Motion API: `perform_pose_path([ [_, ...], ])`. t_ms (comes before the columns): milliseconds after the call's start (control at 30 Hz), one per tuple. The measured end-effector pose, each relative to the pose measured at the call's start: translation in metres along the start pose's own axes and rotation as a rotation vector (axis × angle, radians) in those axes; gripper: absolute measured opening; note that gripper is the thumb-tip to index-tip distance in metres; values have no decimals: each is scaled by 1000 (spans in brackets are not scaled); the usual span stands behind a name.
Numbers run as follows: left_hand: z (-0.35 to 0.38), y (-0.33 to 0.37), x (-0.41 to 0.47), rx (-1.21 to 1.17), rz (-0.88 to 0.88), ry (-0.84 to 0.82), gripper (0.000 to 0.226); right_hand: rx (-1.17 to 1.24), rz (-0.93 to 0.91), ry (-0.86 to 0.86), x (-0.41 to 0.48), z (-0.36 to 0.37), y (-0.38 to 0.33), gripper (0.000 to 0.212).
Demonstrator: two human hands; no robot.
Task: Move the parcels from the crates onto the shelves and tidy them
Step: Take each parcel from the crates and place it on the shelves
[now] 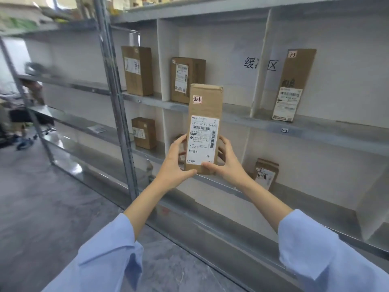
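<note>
The left hand (pixel 176 163) and right hand (pixel 228 163) grip the lower end of parcel 2-1 (pixel 205 114), held upright before the shelves (pixel 294 127), unplaced. At least 5 other parcels (pixel 136 70) stand shelved. The crates are out of view, so the remainder is unclear.

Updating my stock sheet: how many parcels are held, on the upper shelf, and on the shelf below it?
Held parcel: 1
Upper-shelf parcels: 3
Lower-shelf parcels: 3, one partly hidden behind the left hand
Total: 7
</note>
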State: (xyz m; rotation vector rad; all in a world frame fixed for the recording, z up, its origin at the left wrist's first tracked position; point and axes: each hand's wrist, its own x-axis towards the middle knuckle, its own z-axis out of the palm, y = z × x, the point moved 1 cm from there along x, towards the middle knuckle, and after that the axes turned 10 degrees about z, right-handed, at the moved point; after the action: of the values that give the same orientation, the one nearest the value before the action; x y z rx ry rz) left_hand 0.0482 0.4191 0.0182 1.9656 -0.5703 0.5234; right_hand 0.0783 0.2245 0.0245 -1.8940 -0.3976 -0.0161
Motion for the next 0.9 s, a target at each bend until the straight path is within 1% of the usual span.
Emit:
perform_pose_path([
  [100,-19,-32,15,14,-43,40,91,-8,2,-42,46,21,8,92],
  [267,-57,-79,49,107,-61,80,97,-26,-34,-113,130,58,17,105],
  [367,-79,-110,66,165,-86,111,99,-17,-43,-156,175,84,22,108],
  [500,-109,-151,75,237,-148,169,102,-3,-74,-214,223,125,26,102],
  [633,-133,-185,73,235,-196,245,91,23,-85,-259,256,166,34,92],
  [767,-159,-227,74,262,-212,259,89,32,-81,-287,290,203,46,86],
  [900,-190,-273,84,285,-242,250,90,21,-37,-278,324,244,51,87],
])
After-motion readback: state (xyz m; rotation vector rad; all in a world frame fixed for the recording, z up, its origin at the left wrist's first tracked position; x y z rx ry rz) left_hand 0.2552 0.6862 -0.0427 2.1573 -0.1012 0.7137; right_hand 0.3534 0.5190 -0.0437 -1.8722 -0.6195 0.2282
